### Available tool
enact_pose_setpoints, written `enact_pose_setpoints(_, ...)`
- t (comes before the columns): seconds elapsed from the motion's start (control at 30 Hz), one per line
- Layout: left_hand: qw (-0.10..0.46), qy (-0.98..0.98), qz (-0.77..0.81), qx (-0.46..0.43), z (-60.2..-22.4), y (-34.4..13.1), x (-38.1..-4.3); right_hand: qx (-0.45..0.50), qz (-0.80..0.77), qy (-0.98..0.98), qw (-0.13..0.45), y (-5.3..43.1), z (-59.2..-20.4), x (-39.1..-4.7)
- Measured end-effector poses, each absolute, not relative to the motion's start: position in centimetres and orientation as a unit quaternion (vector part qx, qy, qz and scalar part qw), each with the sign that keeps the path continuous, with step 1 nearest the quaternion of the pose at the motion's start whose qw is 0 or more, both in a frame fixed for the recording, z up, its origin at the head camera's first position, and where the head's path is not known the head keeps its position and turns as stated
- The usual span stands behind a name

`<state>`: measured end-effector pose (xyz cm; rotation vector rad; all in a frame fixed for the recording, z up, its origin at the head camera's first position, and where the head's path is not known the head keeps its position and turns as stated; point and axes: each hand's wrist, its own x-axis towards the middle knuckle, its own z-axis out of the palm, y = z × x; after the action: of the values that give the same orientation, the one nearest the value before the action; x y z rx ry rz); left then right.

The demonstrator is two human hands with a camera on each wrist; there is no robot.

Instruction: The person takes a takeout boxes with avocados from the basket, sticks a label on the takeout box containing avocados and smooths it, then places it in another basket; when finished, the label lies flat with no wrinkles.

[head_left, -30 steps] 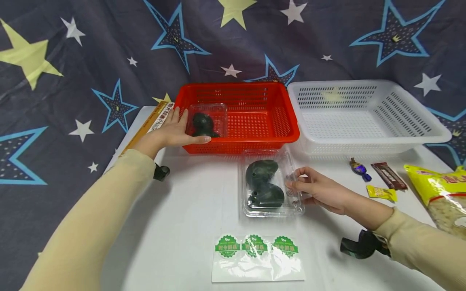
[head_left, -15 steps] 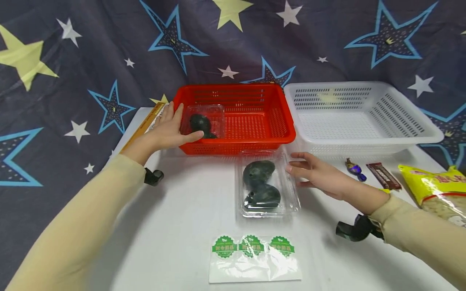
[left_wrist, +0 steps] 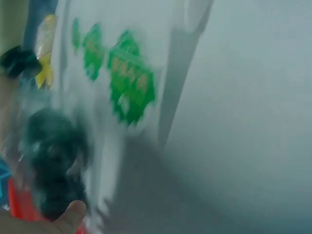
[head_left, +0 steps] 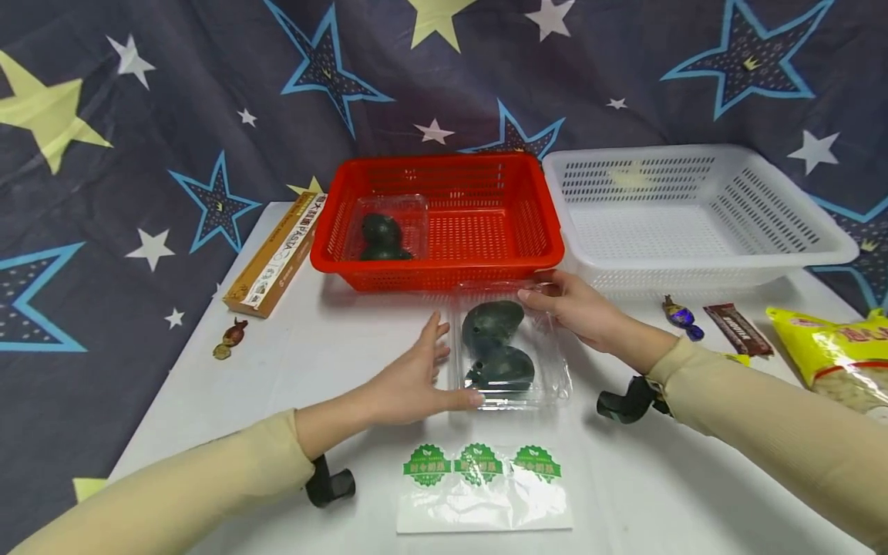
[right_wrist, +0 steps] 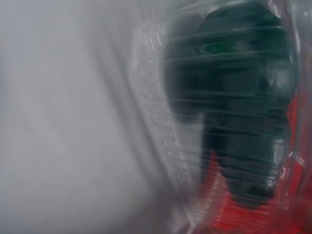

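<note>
Clear plastic box [head_left: 549, 371] between two hands, held at opposite corners or nearly so

Nearest the person, a sticker sheet [head_left: 484, 495] lies flat on the white worktop [head_left: 368, 327], just short of the box's near edge. Next comes the left hand [head_left: 412, 385], reaching in from the box's left side. Its grip stands apart: thumb over the near edge, fingers spread beside the left wall.

The box lies on the worktop with two dark green fruits [head_left: 506, 370] inside, and its long axis seems to run away from the person. Both hands are right at it, on a diagonal, left hand near, right hand [head_left: 583, 312] at the far right corner. There the thumb lies over the lid; whether that grip is clamped on the box I cannot tell, since the right wrist view shows no fingers.

Just beyond the far edge stands the red basket [head_left: 444, 276], a second clear box [head_left: 414, 223] in its left part. The white basket [head_left: 694, 274] stands to its right.
</note>
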<state>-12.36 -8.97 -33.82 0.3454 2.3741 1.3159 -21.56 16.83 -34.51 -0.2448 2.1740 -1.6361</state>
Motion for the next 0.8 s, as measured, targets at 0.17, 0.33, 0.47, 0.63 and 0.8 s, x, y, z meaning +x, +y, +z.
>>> enact_pose_setpoints(0.17,0.232,0.830,0.487,0.145,-35.4,-8.0,-12.7,-0.068,-0.594,0.777,0.196,17.4,-34.6,-20.9)
enact_pose_setpoints(0.33,0.243,0.813,0.502,0.168,-35.4,-8.8,-14.2,-0.057,-0.579,0.788,0.202,19.0,-34.3,-19.5)
enact_pose_setpoints(0.47,0.254,0.805,0.502,0.189,-35.4,-9.7,-15.9,-0.054,-0.584,0.781,0.214,20.5,-34.2,-18.3)
enact_pose_setpoints(0.63,0.246,0.804,0.500,0.207,-35.5,-10.3,-17.5,-0.059,-0.576,0.785,0.220,21.4,-34.0,-16.6)
enact_pose_setpoints(0.8,0.245,0.797,0.525,0.171,-35.8,-10.6,-18.8,-0.046,-0.538,0.806,0.243,21.4,-33.8,-14.8)
